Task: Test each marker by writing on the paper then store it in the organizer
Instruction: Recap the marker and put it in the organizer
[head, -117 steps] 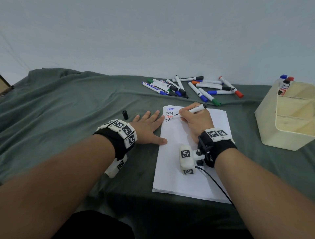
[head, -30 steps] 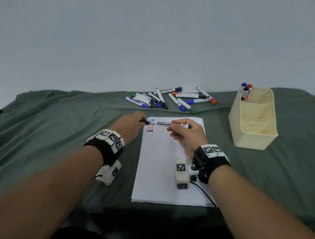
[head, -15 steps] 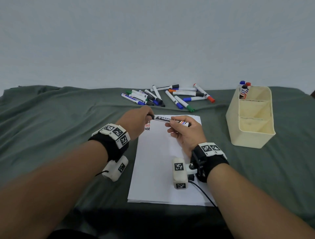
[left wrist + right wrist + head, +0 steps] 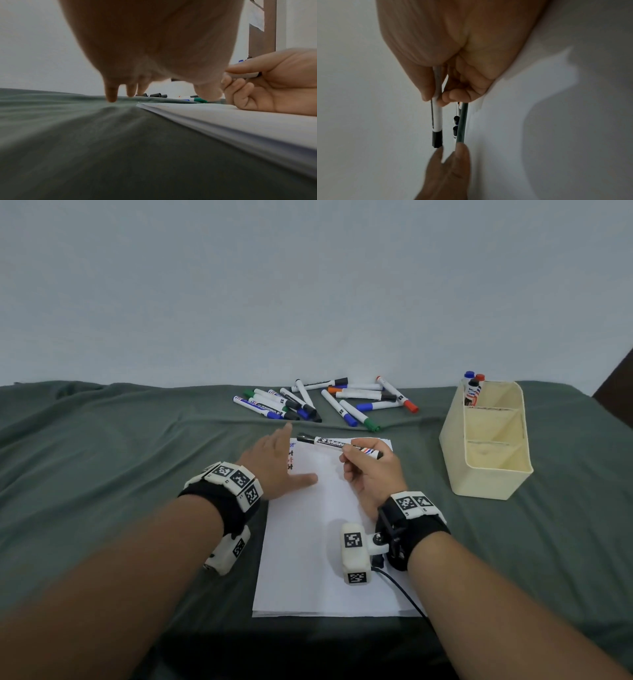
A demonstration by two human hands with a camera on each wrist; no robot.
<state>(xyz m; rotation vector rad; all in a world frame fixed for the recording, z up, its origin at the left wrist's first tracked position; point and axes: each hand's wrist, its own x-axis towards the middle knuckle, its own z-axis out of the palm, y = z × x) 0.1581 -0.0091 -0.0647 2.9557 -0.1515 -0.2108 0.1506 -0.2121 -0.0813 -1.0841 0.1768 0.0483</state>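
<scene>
Held marker: a white-barrelled black marker [image 4: 337, 445] with its black cap on, lying nearly level above the top of the paper; the capped end points toward the left hand; the barrel print reads "Whitebo…" before the fingers cover the rest; a red and blue stripe mark shows just past the fingertips
Right hand: the right hand [image 4: 371, 474] pinches the marker between thumb and forefinger, the other fingers curled under the barrel; its heel rests on the paper in the left wrist view
Left hand: the left hand [image 4: 274, 465] lies with fingers straight and spread, holding nothing; its thumb rests on the paper's left part, the fingers reach past the cap end; whether a fingertip touches the cap I cannot tell, as the right wrist view is blurred there
Paper: a white stack of paper [image 4: 315, 542] beneath both hands; short lines of writing in blue, black and red sit at its top left corner, mostly hidden behind the left hand and too small to read
Loose markers: a heap of loose markers [image 4: 322, 402] on the green cloth [image 4: 102, 457] beyond the fingertips; caps black, blue, green, orange and red; their barrel print is unreadable
Organizer: a cream organizer [image 4: 486, 470] well to the right of the right hand, three compartments; the farthest one holds stored markers [image 4: 472, 388] upright, with blue, red and black caps; their lower parts are hidden by the wall
</scene>
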